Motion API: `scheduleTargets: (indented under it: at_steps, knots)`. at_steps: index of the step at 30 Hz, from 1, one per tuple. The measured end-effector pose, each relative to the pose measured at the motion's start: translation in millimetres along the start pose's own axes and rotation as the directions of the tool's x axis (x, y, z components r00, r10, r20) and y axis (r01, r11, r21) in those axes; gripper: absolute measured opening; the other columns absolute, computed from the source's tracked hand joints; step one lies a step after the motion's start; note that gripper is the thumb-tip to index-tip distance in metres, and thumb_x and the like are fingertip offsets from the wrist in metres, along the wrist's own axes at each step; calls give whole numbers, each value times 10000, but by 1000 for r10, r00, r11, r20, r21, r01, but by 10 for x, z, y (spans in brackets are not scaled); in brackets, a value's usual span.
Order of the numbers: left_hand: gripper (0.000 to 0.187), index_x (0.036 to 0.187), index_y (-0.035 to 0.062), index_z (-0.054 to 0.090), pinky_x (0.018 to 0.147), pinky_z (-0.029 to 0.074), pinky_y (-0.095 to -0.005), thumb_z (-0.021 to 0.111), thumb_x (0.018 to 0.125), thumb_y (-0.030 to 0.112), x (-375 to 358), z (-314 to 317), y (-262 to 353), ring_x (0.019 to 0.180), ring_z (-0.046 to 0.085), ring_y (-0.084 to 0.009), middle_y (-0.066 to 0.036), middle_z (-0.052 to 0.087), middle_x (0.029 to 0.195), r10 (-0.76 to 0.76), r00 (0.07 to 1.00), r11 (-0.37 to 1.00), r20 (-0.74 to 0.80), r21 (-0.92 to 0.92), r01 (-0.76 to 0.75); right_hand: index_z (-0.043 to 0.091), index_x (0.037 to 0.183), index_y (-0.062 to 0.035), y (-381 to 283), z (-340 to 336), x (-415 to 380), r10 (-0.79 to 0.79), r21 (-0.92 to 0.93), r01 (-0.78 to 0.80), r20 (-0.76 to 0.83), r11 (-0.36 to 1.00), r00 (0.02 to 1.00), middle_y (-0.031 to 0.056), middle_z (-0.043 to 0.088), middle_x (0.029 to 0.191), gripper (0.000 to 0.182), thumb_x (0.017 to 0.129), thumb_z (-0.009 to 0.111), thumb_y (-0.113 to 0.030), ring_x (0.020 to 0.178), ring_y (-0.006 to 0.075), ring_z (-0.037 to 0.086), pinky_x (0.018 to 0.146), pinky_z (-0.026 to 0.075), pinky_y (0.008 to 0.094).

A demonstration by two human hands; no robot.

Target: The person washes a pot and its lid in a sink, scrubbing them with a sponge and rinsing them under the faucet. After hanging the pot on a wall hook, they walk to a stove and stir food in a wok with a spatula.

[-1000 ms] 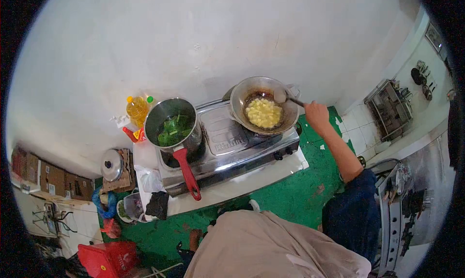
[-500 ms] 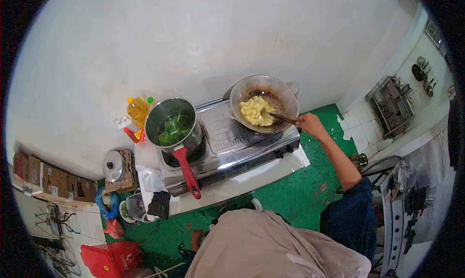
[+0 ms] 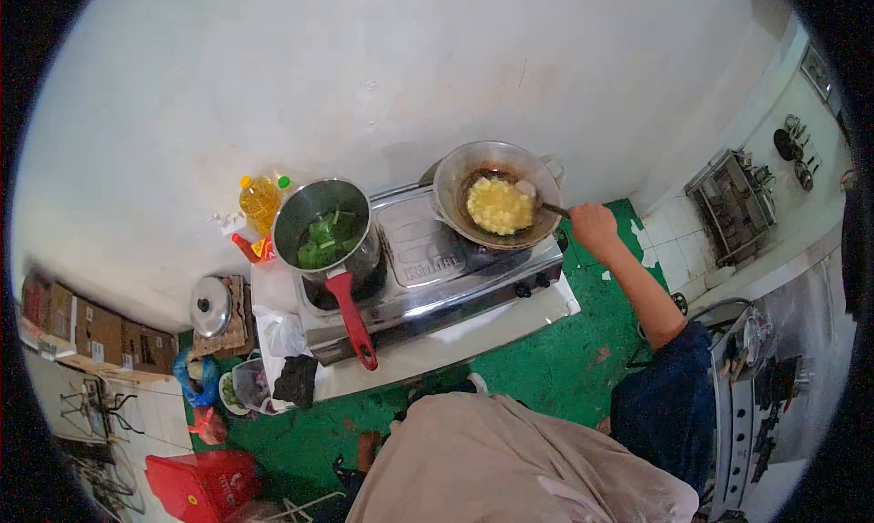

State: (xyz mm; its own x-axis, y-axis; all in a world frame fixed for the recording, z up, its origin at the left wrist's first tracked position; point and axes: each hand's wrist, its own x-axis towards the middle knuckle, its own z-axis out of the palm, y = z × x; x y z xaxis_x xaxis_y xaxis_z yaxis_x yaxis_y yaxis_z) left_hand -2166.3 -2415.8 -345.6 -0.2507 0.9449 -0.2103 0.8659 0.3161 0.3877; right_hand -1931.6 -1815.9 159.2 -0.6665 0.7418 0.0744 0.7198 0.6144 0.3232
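My right hand (image 3: 594, 228) is closed around the dark handle of a spatula (image 3: 554, 210) at the right side of the wok. The spatula's head reaches into the wok (image 3: 450, 184), at the edge of a heap of pale yellow cubed pieces (image 3: 498, 206). The wok sits on the right burner of a two-burner gas stove (image 3: 426, 236). On the left burner stands a deep pot (image 3: 308, 204) with green leaves (image 3: 330, 238) in it and a red handle (image 3: 349, 318) pointing toward me. I do not see my left hand.
Behind the pot stands a bottle of yellow oil (image 3: 259, 202). A metal lid (image 3: 211, 305) lies left of the stove, near a white plastic bag (image 3: 284, 334) and a black cloth-like thing (image 3: 296, 381). A red bin (image 3: 202, 482) is at lower left.
My right hand has moved slightly right and up with the spatula. The yellow pieces have shifted right in the wok and now lie in a rounder heap.
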Motion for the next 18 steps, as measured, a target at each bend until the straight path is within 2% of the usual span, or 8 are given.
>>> scheduleTargets:
  at_steps: [5,8,9,11,12,14,17,18]
  knots:
    - [113,696,61,544,518,406,-424,579,606,119,-25,-31,-5,616,529,-311,-127,506,624,7,999,1000,52,13,-8,651,835,-48,-37,106,7,42,287,-73,113,955,993,174,627,759,189,713,531,-126,720,279,633,649,502,417]
    - [117,703,62,546,518,410,-422,577,607,122,-39,-70,-18,618,533,-311,-128,512,629,16,996,1000,87,24,-18,653,955,-82,-4,498,75,-38,499,-20,106,866,994,186,626,792,244,755,567,-194,702,327,607,615,488,406]
    - [118,706,62,547,517,411,-422,576,608,122,-43,-98,-28,619,534,-311,-128,513,631,20,995,999,100,29,-23,652,961,-91,-33,476,69,7,587,-128,204,799,979,187,625,783,238,763,564,-191,703,326,607,622,484,406]
    - [127,702,65,549,506,420,-413,583,608,142,-51,-176,4,608,540,-300,-133,513,621,136,974,990,-183,-23,-142,651,973,-110,-134,343,62,55,703,-348,403,620,913,190,623,767,229,777,559,-184,706,325,606,635,475,406]
    - [132,701,66,551,501,424,-409,586,607,152,-51,-188,6,602,543,-295,-136,512,616,181,929,978,-324,-36,-204,651,974,-115,-128,323,49,75,703,-344,384,622,920,190,623,759,226,782,562,-194,704,319,608,629,474,403]
    - [132,702,67,551,501,424,-409,586,607,152,-46,-204,13,602,543,-295,-136,513,617,176,932,980,-318,-28,-195,652,977,-126,-122,303,-4,113,703,-336,345,627,932,190,624,744,222,792,567,-215,702,306,610,618,470,396]
    - [133,704,67,552,501,425,-408,587,608,152,-217,-207,-52,602,544,-296,-136,515,620,171,940,983,-294,-10,-182,637,1010,-129,-121,165,-151,84,520,-90,35,850,996,172,628,767,236,798,562,-203,672,289,613,577,480,376]
    - [133,704,67,553,501,425,-408,587,608,152,-158,-183,-34,602,544,-296,-136,516,621,169,943,984,-286,-4,-178,622,1032,-138,-131,159,-183,97,427,-96,20,899,995,168,621,781,250,797,558,-194,666,290,612,568,482,373]
